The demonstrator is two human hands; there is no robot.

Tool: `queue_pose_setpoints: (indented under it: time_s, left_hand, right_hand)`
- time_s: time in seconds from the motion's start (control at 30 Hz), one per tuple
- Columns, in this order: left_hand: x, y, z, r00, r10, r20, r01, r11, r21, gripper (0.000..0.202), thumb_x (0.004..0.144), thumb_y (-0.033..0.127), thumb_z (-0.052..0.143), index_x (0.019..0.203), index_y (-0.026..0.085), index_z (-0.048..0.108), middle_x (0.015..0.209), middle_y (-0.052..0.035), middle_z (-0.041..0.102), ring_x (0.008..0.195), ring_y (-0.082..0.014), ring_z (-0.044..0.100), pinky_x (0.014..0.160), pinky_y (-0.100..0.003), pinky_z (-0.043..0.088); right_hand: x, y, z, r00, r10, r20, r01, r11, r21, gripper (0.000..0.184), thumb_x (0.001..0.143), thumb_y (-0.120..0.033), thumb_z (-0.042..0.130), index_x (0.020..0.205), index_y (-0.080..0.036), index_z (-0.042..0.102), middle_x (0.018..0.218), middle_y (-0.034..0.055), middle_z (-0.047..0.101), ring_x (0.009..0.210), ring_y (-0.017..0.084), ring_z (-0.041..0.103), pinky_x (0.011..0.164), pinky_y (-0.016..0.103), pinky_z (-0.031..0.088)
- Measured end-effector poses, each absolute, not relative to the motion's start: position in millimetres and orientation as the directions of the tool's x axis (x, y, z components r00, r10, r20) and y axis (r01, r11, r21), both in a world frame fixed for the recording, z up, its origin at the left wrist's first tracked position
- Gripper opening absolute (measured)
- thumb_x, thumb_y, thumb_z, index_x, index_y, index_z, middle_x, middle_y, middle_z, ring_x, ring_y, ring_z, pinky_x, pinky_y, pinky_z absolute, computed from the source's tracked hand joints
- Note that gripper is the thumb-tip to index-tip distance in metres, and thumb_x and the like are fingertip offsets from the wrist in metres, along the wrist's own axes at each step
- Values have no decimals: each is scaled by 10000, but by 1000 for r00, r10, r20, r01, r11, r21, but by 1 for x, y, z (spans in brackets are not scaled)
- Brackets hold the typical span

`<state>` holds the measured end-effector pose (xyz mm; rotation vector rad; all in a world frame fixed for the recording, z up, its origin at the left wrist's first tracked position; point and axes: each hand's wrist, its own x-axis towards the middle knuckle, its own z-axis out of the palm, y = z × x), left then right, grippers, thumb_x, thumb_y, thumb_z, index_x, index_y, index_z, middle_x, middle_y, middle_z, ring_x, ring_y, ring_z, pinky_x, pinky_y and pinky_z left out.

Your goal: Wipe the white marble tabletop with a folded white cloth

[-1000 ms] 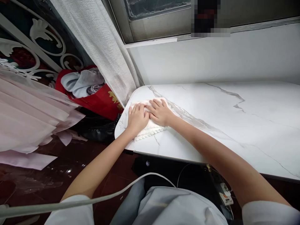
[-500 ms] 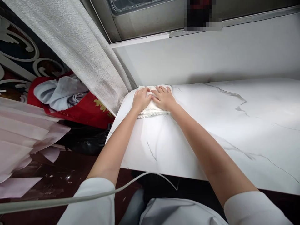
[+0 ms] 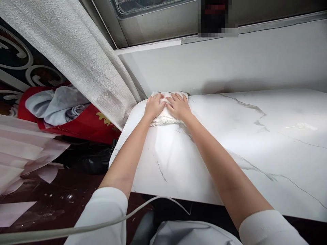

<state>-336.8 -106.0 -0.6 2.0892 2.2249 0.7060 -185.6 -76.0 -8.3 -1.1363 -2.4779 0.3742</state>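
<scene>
White frilly-edged cloth (image 3: 166,118) lies under both hands, back of marble-patterned tabletop (image 3: 184,163), near left corner, by the wall (image 3: 217,64). On my head feed, left hand (image 3: 154,107) and right hand (image 3: 178,107) are spread, palms down, fingers slightly bent, holding it down. Red bag (image 3: 76,126) carries gold print (image 3: 103,119); I can't read it.
</scene>
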Motion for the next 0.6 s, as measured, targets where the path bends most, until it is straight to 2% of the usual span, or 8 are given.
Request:
queue_pose_setpoints:
  time_s: [0.17,0.3,0.6]
  left_hand:
    - [-333,-114,1,-73,958,278,941,-26,337,280,867,240,418,1103,252,568,1249,-37,667,1231,-240,554,1206,-433,245]
    - [-327,-121,2,-55,960,276,937,-46,346,266,869,250,426,1093,266,569,1251,-27,670,1224,-237,557,1189,-421,285]
    - [-304,-158,1,-28,956,292,926,-85,368,265,870,233,427,1089,234,576,1257,-57,664,1243,-226,556,1213,-419,245]
  right_hand:
    - [-182,-90,-8,-559,793,243,697,608,-381,515,1012,-333,304,1468,-172,480,1592,131,364,1484,281,274,1205,549,118]
    - [-176,-105,-6,-526,819,227,737,573,-358,524,1016,-332,288,1478,-157,463,1593,138,358,1488,286,266,1207,547,126]
    - [-154,-144,-10,-519,811,269,756,582,-299,516,1024,-320,303,1482,-139,460,1575,167,380,1478,314,287,1189,565,163]
